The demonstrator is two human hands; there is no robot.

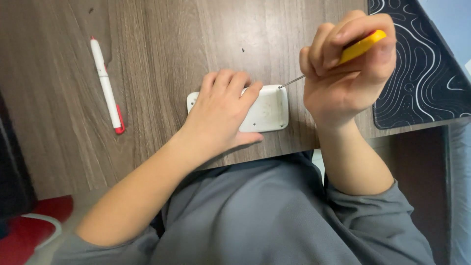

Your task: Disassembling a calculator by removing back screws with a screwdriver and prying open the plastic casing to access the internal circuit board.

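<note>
Pinning the white case (pixel 267 109) flat under your spread left hand (pixel 221 110), your right hand (pixel 346 68) is fisted round a yellow-handled screwdriver (pixel 360 46), tip at the case's corner nearest it on the bench (pixel 162 44).

We see open wooden table (pixel 162 44) between the white pen (pixel 107 84) and the white case (pixel 269 109), wide enough for a hand. On the right, our right hand (pixel 346 73) and the black patterned mat (pixel 422 64) crowd the case's corner.
</note>
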